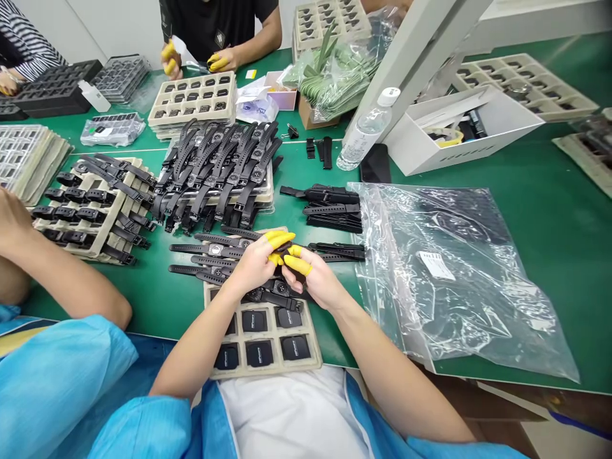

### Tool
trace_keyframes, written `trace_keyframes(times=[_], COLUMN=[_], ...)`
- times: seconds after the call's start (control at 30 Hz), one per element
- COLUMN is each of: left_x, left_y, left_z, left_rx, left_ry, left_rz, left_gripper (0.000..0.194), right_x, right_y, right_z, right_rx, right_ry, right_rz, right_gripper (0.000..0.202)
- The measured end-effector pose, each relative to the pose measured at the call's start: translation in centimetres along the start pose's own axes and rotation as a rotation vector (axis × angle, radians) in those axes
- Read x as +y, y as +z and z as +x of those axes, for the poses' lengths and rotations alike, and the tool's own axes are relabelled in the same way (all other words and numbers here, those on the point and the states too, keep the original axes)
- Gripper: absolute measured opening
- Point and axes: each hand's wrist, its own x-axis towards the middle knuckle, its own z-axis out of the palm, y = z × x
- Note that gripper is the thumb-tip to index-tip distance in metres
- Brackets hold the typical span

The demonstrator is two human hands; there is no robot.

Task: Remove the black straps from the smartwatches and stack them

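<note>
My left hand (261, 258) and my right hand (310, 273), both with yellow finger covers, meet over the near tray and pinch a small dark piece (285, 250) between them; it is mostly hidden by the fingers. Below them, the beige tray (314, 357) holds several black square watch bodies (259, 352) in its compartments. Black watches with straps (215, 250) lie across the tray's far part, under and left of my hands. Black straps (332, 209) are stacked on the green table just beyond my right hand.
A clear plastic bag (459, 287) covers the table at right. Behind stand a water bottle (368, 131), a phone (375, 163) and a white box (459, 150). Heaped watches (220, 166) and another loaded tray (108, 229) lie left. A co-worker's arm (67, 268) rests at far left; another person works opposite.
</note>
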Motion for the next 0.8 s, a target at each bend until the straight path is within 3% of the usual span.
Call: trace_keyframes(times=[0.1, 0.2, 0.47, 0.67, 0.8], left_x=[-0.34, -0.32, 0.22, 0.15, 0.27], left_y=[-0.38, -0.53, -0.12, -0.41, -0.49], left_z=[-0.16, -0.18, -0.19, -0.24, -0.24], left_rx=[-0.069, -0.081, 0.078, -0.006, -0.018], left_ry=[0.104, 0.140, 0.098, 0.122, 0.113], left_rz=[0.095, 0.123, 0.067, 0.102, 0.117], left_gripper=[0.066, 0.062, 0.042, 0.055, 0.053], right_x=[-0.07, -0.34, -0.97, -0.50, -0.41], right_y=[-0.13, -0.14, -0.04, -0.04, 0.02], right_z=[-0.01, -0.01, 0.23, 0.17, 0.31], right_rx=[-0.012, -0.017, 0.081, -0.017, 0.008], right_ry=[0.029, 0.066, 0.029, 0.016, 0.007], right_rz=[-0.006, 0.077, 0.196, 0.097, 0.131], right_gripper=[0.031, 0.031, 0.035, 0.032, 0.032])
